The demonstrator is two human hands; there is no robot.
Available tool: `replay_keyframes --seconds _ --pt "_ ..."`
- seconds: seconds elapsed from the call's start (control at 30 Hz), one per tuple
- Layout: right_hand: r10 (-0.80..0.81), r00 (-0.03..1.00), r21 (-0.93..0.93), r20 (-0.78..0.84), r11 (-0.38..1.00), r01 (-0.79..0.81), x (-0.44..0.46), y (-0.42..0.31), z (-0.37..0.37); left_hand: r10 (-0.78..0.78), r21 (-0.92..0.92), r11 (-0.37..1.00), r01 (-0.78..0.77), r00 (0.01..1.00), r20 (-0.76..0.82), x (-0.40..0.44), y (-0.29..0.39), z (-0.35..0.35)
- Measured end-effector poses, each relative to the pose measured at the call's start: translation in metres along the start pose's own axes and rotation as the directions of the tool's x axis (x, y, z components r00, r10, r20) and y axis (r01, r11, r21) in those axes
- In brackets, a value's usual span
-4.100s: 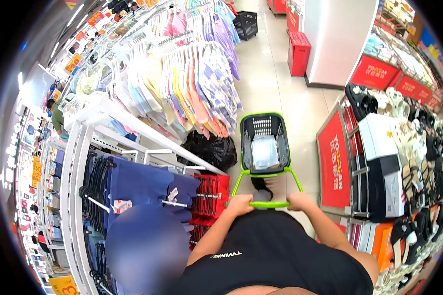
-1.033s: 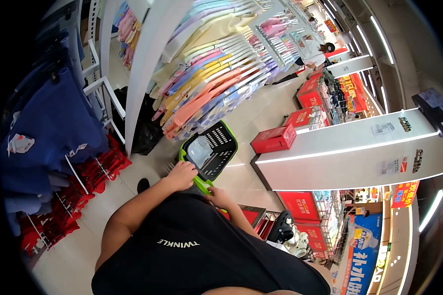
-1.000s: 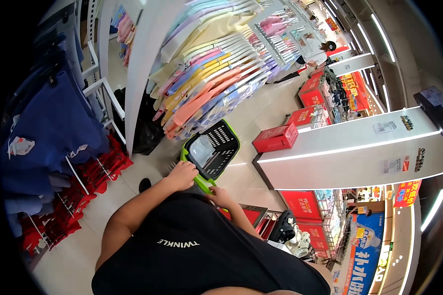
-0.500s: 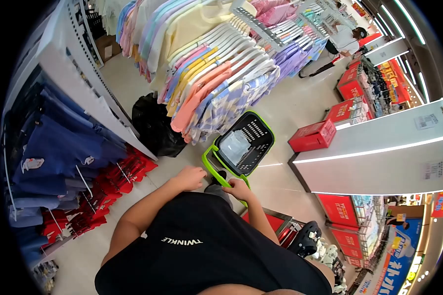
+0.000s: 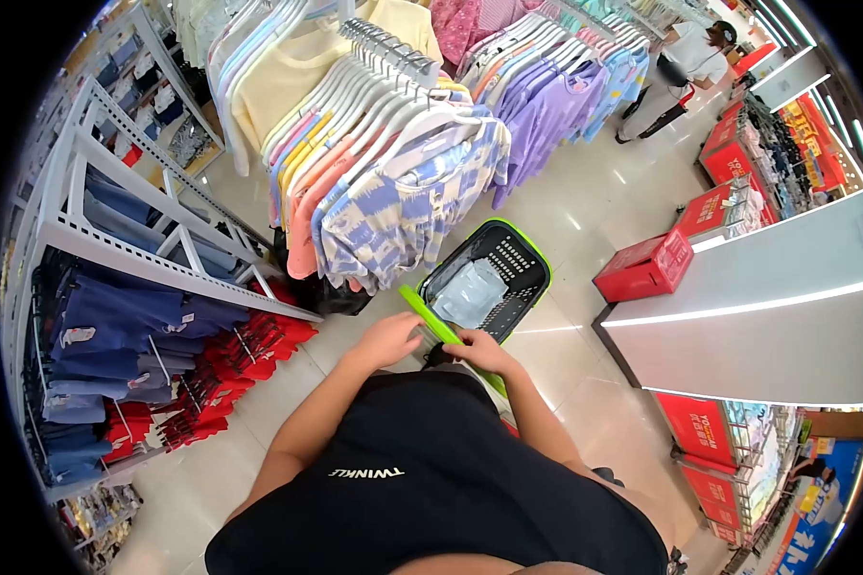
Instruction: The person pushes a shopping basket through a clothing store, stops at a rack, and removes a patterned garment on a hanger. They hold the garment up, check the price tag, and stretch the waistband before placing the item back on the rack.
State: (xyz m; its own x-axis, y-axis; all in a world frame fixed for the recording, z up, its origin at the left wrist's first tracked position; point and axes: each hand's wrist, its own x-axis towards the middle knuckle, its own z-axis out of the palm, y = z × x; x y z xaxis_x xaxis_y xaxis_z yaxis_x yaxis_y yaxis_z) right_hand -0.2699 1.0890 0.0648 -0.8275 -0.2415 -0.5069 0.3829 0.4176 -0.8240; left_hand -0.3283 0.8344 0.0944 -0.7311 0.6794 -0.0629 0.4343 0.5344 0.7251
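Note:
A black shopping basket (image 5: 523, 278) with a green rim stands on the floor before me, its green handle (image 5: 433, 319) tilted towards my body. Inside lies a pale, shiny clear-plastic package (image 5: 472, 295). My right hand (image 5: 481, 352) is closed around the handle's right part. Just left of the handle hovers my left hand (image 5: 390, 339), fingers loosely bent and thumb apart, with nothing visible in it. Beyond the basket hangs a blue-and-white checked shirt (image 5: 398, 225), at the near end of a row of children's tops on white hangers.
On the left, a white rack (image 5: 177, 254) carries blue shorts (image 5: 115, 311) and red garments (image 5: 249, 350). A black bag (image 5: 340, 299) sits beneath the tops. To the right are a red box (image 5: 644, 265) and a white lit display (image 5: 748, 316). Another person (image 5: 690, 62) stands far off.
My view has shifted, and the checked shirt shows more fully. My left hand has come closer to the basket handle and its fingers have loosened. The right hand stays on the handle.

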Motion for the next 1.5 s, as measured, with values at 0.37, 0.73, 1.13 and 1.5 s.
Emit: replay_keyframes --seconds 0.37,0.73,1.13,1.5 --pt "0.023 1.000 0.141 0.012 0.990 -0.025 -0.005 -0.003 -0.040 -0.047 -0.053 0.998 0.034 0.964 -0.261 0.015 0.052 0.014" --pt "-0.040 0.991 0.178 0.124 0.984 0.017 -0.022 0.017 -0.005 -0.083 -0.032 0.997 0.076 0.907 -0.413 0.056 0.032 -0.040" --pt "-0.032 0.980 0.349 0.197 0.936 -0.040 -0.008 0.038 -0.004 0.165 0.466 0.878 0.111 0.843 -0.512 0.204 0.026 -0.121" --pt "-0.049 0.996 0.227 0.080 0.973 0.030 -0.001 0.037 -0.030 0.089 0.480 0.853 0.205 0.849 -0.520 0.178 0.022 -0.114"
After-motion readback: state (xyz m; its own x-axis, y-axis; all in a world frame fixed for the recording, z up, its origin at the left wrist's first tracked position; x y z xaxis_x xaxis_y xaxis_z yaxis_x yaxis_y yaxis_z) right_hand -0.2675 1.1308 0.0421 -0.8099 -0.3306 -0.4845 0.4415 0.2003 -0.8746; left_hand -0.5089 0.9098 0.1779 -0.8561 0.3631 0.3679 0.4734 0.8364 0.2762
